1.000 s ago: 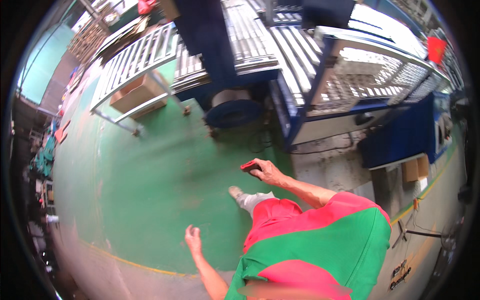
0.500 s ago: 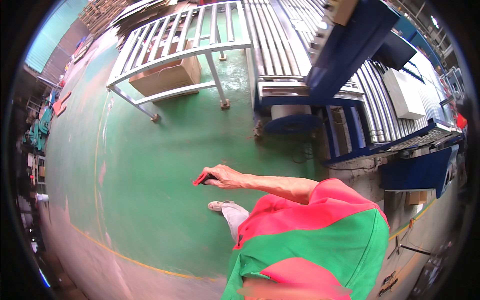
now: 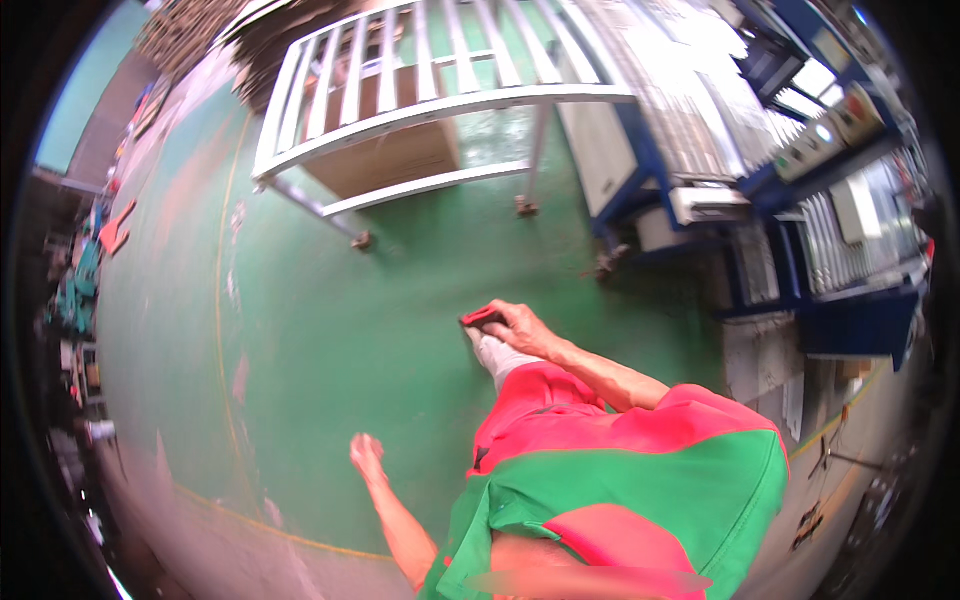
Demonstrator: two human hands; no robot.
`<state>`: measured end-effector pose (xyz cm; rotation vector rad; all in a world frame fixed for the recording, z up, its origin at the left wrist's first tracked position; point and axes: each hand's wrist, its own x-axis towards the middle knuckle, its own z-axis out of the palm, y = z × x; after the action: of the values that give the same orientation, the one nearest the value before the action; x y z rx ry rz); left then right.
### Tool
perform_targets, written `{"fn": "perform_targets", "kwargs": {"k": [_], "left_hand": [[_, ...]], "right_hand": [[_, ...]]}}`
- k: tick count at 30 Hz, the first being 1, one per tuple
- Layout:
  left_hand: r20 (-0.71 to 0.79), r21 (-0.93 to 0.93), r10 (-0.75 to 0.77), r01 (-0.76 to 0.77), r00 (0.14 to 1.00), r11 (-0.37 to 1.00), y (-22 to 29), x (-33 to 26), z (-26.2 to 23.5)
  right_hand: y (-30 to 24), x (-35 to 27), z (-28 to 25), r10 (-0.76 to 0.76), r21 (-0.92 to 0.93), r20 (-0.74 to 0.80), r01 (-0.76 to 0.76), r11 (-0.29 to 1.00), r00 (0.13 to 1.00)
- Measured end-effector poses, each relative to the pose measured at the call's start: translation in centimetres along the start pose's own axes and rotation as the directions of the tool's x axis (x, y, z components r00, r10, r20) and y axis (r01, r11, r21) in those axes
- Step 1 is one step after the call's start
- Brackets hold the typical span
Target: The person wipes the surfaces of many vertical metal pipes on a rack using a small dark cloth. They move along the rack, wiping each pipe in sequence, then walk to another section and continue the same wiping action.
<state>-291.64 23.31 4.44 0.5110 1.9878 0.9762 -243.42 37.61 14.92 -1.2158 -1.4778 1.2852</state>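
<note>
In my right hand (image 3: 525, 328) is a small red-and-black hand tool (image 3: 485, 317), gripped with the fingers closed round its black part. I cannot make out its exact kind. It is held in front of my body, over my light trouser leg (image 3: 502, 358). Lower and to the left, my left hand (image 3: 367, 452) hangs over the green floor with the arm stretched out. Its fingers look curled in, slightly blurred, and nothing shows in them. Neither hand touches the furniture around.
Ahead stands a pale metal roller stand (image 3: 400, 125) on feet, with a cardboard box (image 3: 385, 160) under it. To its right is a blue machine (image 3: 625, 165) with a roller conveyor and a button panel (image 3: 825, 135). Flattened cardboard (image 3: 285, 40) is stacked behind. A yellow line (image 3: 222, 300) runs along the floor.
My left hand and forearm have come into view at the lower left. The right hand with the tool is farther right and a little higher. The roller stand appears nearer and farther right.
</note>
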Motion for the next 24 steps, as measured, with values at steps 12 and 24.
{"fn": "perform_targets", "kwargs": {"k": [12,24], "left_hand": [[0.103,0.047,-0.249,0.245,0.963,0.968,8.4,16.5,1.3],[0.136,0.119,-0.523,0.511,0.841,0.852,16.3,40.6,-2.2]], "right_hand": [[-6.7,43.3,15.9,0.022,-0.053,0.214,-0.011,0.999,0.977],[-7.4,72.8,30.4,-0.049,-0.147,0.244,0.086,0.985,0.969]]}}
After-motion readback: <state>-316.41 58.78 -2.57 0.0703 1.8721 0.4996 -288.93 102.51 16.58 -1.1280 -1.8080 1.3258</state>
